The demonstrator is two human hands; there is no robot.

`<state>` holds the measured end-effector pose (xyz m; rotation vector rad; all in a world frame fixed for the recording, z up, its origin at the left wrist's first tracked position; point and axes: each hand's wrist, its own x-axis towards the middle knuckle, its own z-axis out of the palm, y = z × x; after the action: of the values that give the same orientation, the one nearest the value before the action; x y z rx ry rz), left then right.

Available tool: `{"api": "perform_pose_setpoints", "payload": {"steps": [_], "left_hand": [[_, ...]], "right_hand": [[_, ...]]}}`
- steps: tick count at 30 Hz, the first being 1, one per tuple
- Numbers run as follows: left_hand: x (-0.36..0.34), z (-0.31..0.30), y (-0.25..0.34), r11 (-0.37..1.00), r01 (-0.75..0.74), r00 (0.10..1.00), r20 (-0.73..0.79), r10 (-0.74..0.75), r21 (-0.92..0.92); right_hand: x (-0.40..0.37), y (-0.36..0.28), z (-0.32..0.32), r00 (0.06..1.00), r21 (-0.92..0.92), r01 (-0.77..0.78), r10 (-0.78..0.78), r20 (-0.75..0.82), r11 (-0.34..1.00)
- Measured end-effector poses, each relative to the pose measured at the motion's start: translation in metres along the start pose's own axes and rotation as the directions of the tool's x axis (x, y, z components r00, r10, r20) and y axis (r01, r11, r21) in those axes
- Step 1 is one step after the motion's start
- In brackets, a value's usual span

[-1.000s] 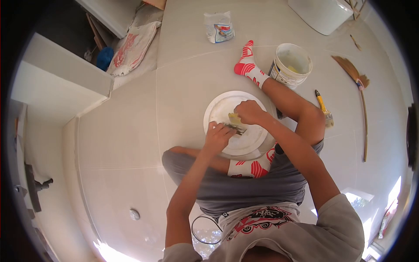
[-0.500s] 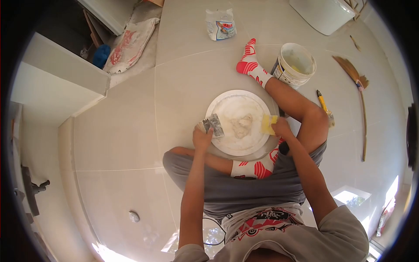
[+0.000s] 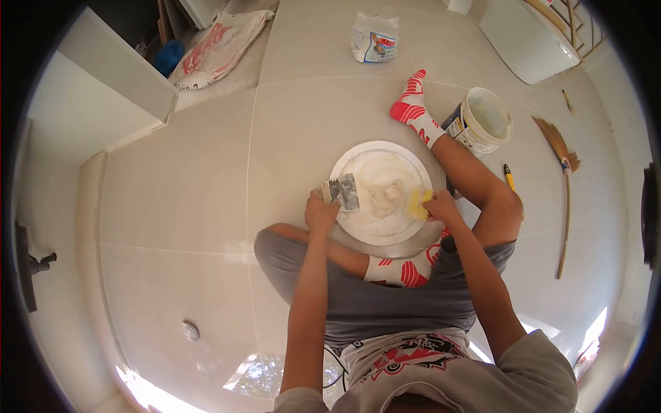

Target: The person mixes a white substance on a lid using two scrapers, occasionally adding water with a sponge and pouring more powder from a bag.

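I sit on a tiled floor with a round white lid (image 3: 365, 230) between my legs. A lump of pale putty (image 3: 385, 197) lies in its middle. My left hand (image 3: 321, 213) grips a metal scraper (image 3: 342, 192) at the lid's left edge, blade flat over the rim. At the lid's right edge my right hand (image 3: 443, 205) holds a yellow scraper (image 3: 417, 204), its blade pointing toward the putty. Both blades are apart from the lump.
A white bucket (image 3: 486, 120) stands beyond my right leg, and a yellow-handled brush (image 3: 509, 176) lies beside my knee. A broom (image 3: 566, 186) lies at the right. A small bag (image 3: 374, 38) and a large sack (image 3: 217, 45) lie farther off. A white wall ledge (image 3: 96, 89) stands at left.
A second ago both hands met over the lid's middle with the scrapers together. They then parted to opposite edges, exposing the putty lump. The view has shifted slightly since.
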<state>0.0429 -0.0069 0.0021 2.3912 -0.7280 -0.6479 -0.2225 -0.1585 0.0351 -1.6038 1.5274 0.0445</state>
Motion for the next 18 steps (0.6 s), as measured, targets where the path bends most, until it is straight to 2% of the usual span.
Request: {"api": "perform_pose_setpoints", "payload": {"steps": [2, 3, 5, 6, 8, 9, 11, 12, 14, 16, 17, 18], "left_hand": [[-0.002, 0.0, 0.0, 0.999, 0.011, 1.0, 0.019, -0.01, -0.034], [-0.001, 0.0, 0.002, 1.0, 0.011, 0.999, 0.032, -0.01, -0.027], [0.0, 0.0, 0.004, 1.0, 0.007, 0.999, 0.041, -0.007, -0.022], [-0.002, 0.001, 0.003, 1.0, 0.002, 1.0, 0.023, -0.001, -0.017], [-0.006, 0.001, 0.0, 1.0, -0.005, 1.0, 0.009, 0.006, -0.012], [-0.006, 0.0, -0.001, 0.999, -0.003, 1.0, -0.002, 0.003, -0.032], [-0.006, -0.001, 0.0, 0.998, -0.005, 1.0, -0.02, 0.004, -0.064], [-0.007, -0.001, 0.001, 0.999, -0.013, 0.999, -0.031, 0.012, -0.032], [-0.005, -0.002, 0.006, 0.999, -0.034, 0.997, -0.068, 0.033, -0.019], [-0.007, 0.001, 0.01, 0.991, -0.122, 0.972, -0.195, 0.129, 0.046], [-0.007, 0.0, 0.014, 0.99, -0.138, 0.969, -0.203, 0.142, 0.036], [-0.007, -0.004, 0.017, 0.981, -0.195, 0.955, -0.227, 0.19, 0.0]], "right_hand": [[-0.023, 0.001, 0.019, 0.99, 0.326, -0.127, 0.099, 0.103, 0.937], [-0.023, -0.005, 0.03, 0.99, 0.325, -0.128, 0.1, 0.1, 0.937], [-0.018, -0.016, 0.053, 0.995, 0.579, -0.097, 0.094, 0.036, 0.81], [-0.009, -0.019, 0.056, 0.995, 0.579, -0.1, 0.096, 0.037, 0.809], [0.011, -0.028, 0.053, 0.998, 0.543, 0.061, -0.045, -0.044, 0.837], [0.009, -0.028, 0.05, 0.998, 0.544, 0.064, -0.046, -0.048, 0.837], [0.006, -0.028, 0.032, 0.974, 0.338, 0.208, -0.163, -0.157, 0.918], [0.005, -0.016, 0.024, 0.974, 0.313, 0.207, -0.165, -0.157, 0.927], [0.0, 0.006, 0.015, 0.991, 0.293, 0.062, -0.024, -0.132, 0.954], [-0.001, 0.028, 0.016, 0.994, 0.246, -0.024, 0.05, -0.101, 0.969], [-0.006, 0.027, 0.013, 0.992, 0.247, -0.009, 0.039, -0.118, 0.969], [-0.013, 0.023, 0.01, 0.952, -0.17, 0.092, -0.137, -0.273, 0.981]]}}
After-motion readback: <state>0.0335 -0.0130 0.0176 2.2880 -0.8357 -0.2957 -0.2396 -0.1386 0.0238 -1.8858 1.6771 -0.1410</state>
